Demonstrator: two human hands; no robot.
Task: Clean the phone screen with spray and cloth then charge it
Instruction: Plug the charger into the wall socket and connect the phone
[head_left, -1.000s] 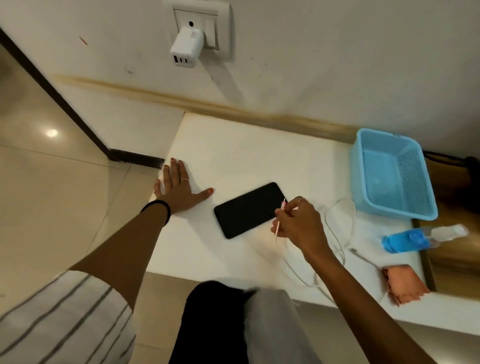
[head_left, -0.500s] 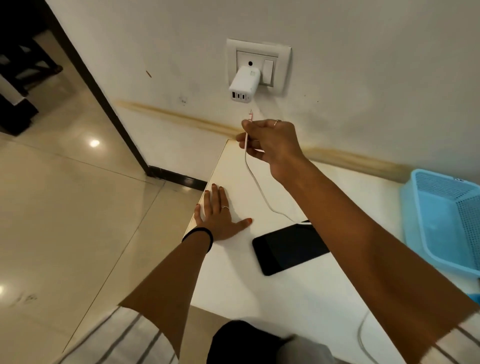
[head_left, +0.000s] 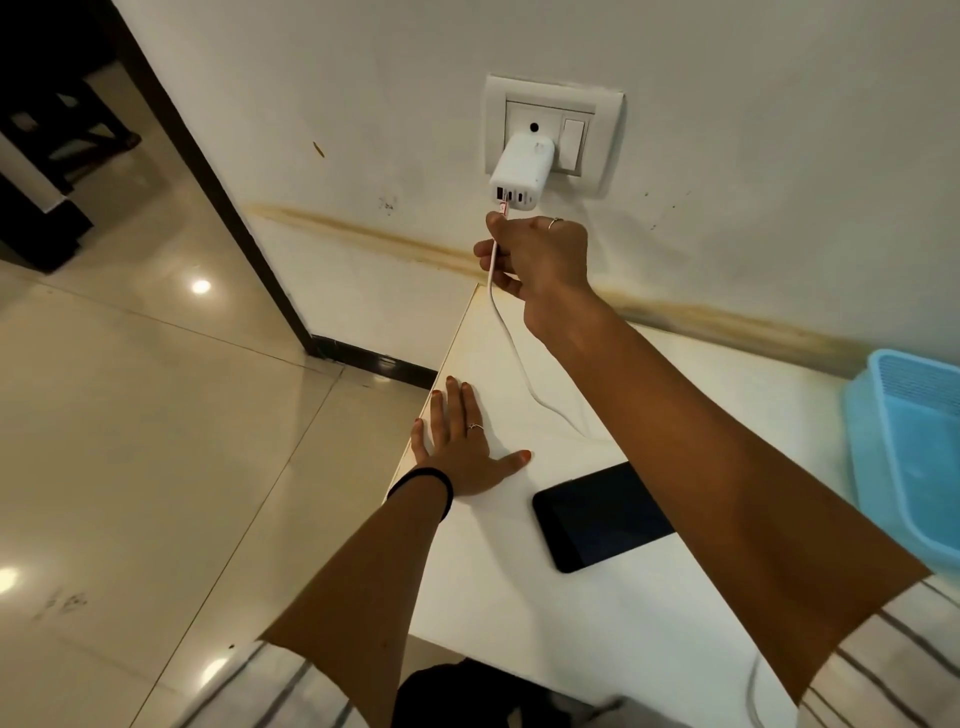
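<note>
A black phone (head_left: 597, 517) lies screen up on the white table (head_left: 519, 623), partly hidden by my right forearm. My right hand (head_left: 535, 254) pinches the plug end of a white charging cable (head_left: 511, 338) and holds its tip just under the ports of a white charger (head_left: 519, 174) plugged into the wall socket (head_left: 550, 130). The cable hangs down from my fingers and runs behind my forearm toward the phone. My left hand (head_left: 460, 447) rests flat on the table's left edge, fingers straight. The spray and cloth are out of view.
A light blue plastic basket (head_left: 904, 467) stands at the table's right side. The table's left edge drops to a glossy tiled floor (head_left: 156, 441). A dark door frame (head_left: 218, 197) runs along the wall at left.
My right hand has risen with the cable plug from beside the phone up to the charger's ports. My left hand stays flat on the table.
</note>
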